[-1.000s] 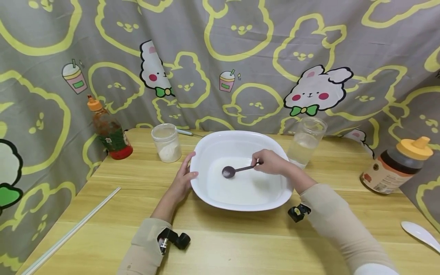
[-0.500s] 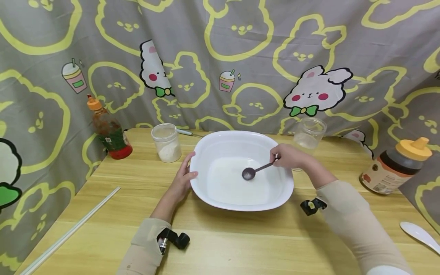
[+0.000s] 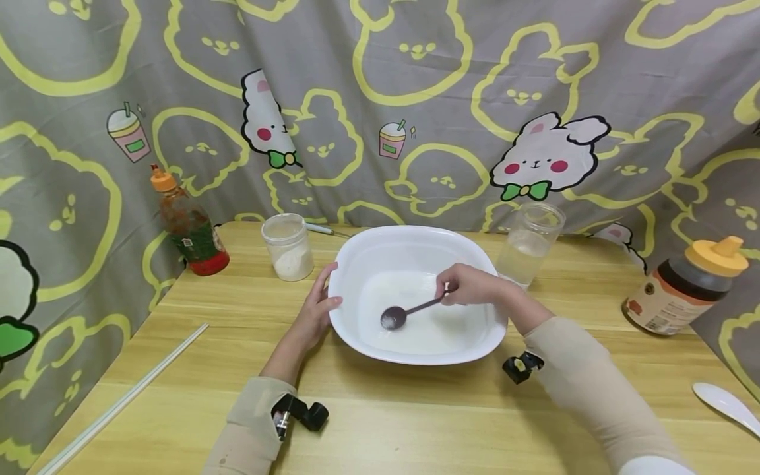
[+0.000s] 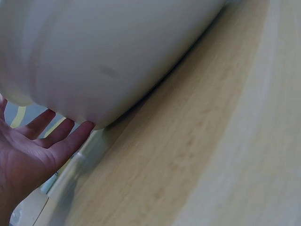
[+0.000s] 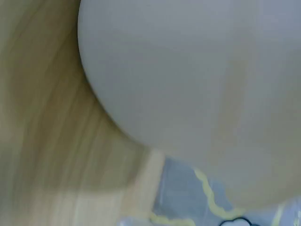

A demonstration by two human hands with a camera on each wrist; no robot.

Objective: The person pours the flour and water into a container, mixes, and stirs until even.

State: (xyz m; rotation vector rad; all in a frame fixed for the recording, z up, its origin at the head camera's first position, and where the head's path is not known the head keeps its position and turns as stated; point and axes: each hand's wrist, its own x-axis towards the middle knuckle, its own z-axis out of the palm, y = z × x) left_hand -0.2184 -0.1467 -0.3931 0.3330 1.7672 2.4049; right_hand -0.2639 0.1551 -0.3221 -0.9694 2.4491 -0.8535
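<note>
The left hand (image 3: 313,315) lay flat-fingered against the near-left rim of the wide white dish (image 3: 362,260), which sat mid-table holding a shallow white liquid. Inside it, the right hand (image 3: 469,285) pinched a dark spoon (image 3: 406,312) by its handle, bowl dipped in the liquid.

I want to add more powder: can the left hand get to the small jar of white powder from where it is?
Probably yes. The left hand rests open against the white bowl, and the powder jar stands just beyond it with bare table between.
</note>
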